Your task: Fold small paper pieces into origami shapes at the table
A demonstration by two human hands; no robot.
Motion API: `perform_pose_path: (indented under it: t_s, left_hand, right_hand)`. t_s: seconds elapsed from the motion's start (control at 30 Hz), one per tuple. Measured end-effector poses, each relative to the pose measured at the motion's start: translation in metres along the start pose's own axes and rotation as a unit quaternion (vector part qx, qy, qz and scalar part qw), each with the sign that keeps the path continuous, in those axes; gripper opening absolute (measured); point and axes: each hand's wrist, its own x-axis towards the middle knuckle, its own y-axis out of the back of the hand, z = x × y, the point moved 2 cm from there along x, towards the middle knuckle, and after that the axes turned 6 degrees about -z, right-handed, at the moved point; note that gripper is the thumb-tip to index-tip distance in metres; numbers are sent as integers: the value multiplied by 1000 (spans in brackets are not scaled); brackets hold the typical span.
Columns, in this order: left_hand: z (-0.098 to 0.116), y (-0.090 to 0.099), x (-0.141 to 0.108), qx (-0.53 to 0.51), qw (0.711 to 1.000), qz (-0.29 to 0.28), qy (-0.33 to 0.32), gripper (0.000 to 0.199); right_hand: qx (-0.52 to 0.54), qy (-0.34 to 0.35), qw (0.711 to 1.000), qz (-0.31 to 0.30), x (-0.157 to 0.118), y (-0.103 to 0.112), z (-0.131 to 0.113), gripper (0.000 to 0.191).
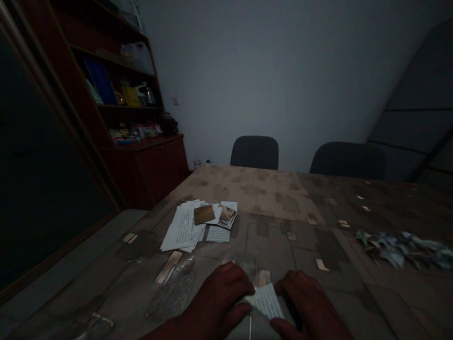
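A small piece of white paper with printed lines point(268, 302) lies between my two hands at the front of the table. My left hand point(226, 295) pinches its left corner between thumb and fingers. On the paper's other side, my right hand point(306, 302) has its fingers curled at the right edge, with the thumb near the lower corner. The paper looks folded at its left end, though the dim light blurs the detail. Further back on the left rests a pile of printed sheets point(182, 229), with a brown picture card point(204, 214) and another picture card point(226, 216) on top.
A heap of crumpled or folded paper pieces point(403, 248) sits at the right of the patterned tablecloth point(269, 193). Two dark chairs, one central point(255, 152) and one right point(347, 159), stand behind the table. A wooden shelf unit point(152, 160) holding household items is at the left.
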Motion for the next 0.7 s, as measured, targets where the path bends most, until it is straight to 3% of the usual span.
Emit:
perform_pose_path:
  t_s: [0.2, 0.5, 0.7]
  left_hand:
    - [-3, -3, -1, -5, 999, -31, 10, 24]
    - [3, -9, 1, 78, 996, -31, -39, 9]
    - [6, -11, 3, 132, 989, -18, -69, 12]
  right_hand:
    - [-27, 21, 999, -12, 1, -5, -4, 30]
    - [-3, 67, 998, 20, 2, -5, -7, 27]
    - [-55, 111, 991, 56, 0, -11, -9, 17]
